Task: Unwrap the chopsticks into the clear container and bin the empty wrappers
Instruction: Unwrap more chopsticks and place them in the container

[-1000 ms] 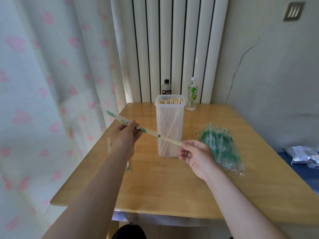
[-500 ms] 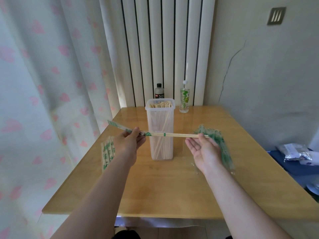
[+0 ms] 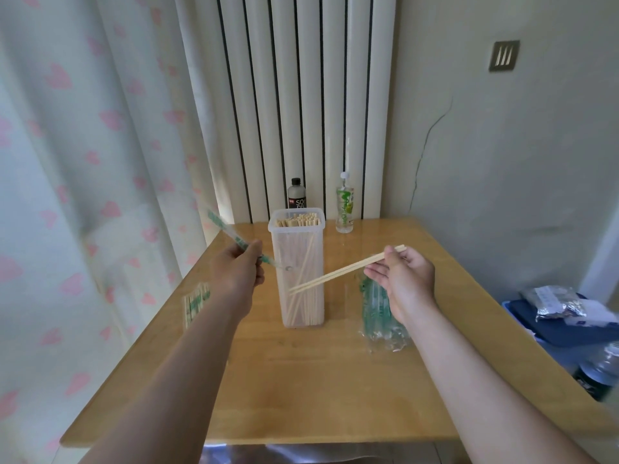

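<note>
Both forearms bare, no sleeves, rings or watch visible.

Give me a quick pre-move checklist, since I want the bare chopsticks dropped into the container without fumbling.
1. Chopsticks fully out of the wrapper: ok.
2. Right hand pinching them near the thick end: ok.
3. Clear container upright with its top open: ok.
4. Room left inside the container: cannot tell; many chopstick ends already show at the rim.
5. Left hand holding the empty wrapper, clear of the opening: ok.
6. Bin for the wrapper in view: not ok.
</note>
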A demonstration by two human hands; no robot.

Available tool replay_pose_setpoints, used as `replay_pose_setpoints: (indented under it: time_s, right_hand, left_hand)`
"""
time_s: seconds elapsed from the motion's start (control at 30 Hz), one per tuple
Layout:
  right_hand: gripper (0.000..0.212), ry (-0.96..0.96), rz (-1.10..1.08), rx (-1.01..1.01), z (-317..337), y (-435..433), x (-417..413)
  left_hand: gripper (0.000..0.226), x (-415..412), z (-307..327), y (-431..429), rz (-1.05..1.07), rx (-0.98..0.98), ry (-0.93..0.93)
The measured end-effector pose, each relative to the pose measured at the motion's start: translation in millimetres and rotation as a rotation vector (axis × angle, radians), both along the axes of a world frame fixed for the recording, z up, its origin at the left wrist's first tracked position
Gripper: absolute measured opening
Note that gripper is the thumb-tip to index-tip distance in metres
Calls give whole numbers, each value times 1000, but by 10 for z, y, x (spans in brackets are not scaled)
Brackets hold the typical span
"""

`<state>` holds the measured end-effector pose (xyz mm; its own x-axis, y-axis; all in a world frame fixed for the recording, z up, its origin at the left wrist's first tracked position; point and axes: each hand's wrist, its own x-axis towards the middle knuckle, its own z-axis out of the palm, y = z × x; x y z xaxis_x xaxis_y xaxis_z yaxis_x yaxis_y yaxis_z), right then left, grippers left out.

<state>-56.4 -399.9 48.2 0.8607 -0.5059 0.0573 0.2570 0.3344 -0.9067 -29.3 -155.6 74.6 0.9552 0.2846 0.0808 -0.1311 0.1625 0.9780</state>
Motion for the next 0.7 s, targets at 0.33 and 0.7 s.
replay_pose_setpoints:
  time_s: [0.33,0.7]
  right_hand:
    - [17,-165,16,-272,973,197,168]
    - [17,-271,-144,-647,1478,453,513]
  left_hand:
    - [17,17,237,-41,-78,219,-113]
    - [21,127,163,119,-67,223,-116]
